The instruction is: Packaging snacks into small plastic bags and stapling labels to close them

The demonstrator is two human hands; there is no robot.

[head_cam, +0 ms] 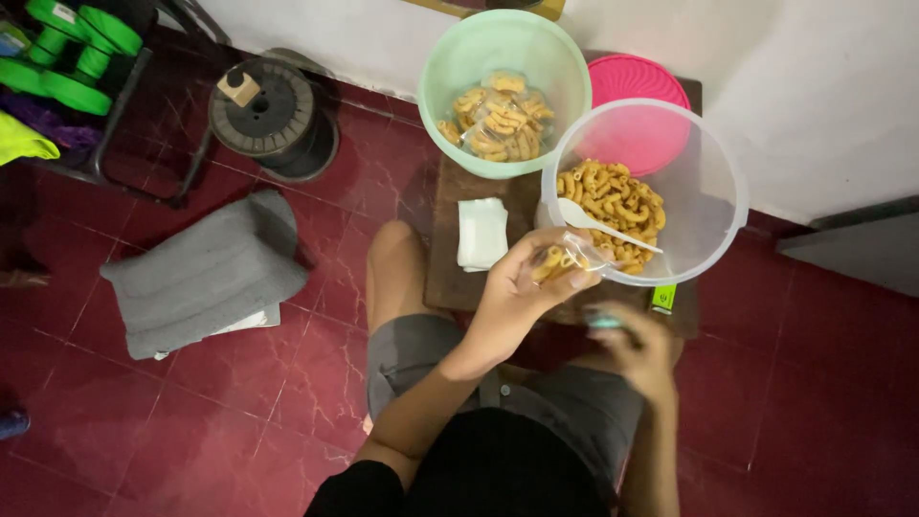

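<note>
My left hand (pixel 522 292) holds a small clear plastic bag of orange curled snacks (pixel 560 260) just in front of a clear plastic bowl (pixel 708 191). That bowl holds more of the snacks and a white plastic spoon (pixel 603 225). My right hand (pixel 637 349) hangs lower, blurred, closed around a small teal object (pixel 603 323). A light green bowl (pixel 450 67) behind holds several filled snack bags. Both bowls stand on a low dark wooden table (pixel 445 278).
A stack of small white plastic bags (pixel 481 233) lies on the table. A pink lid (pixel 637 81) leans behind the clear bowl. On the red tiled floor lie a grey folded cushion (pixel 206 273), a black wire spool (pixel 268 115) and green dumbbells (pixel 72 53).
</note>
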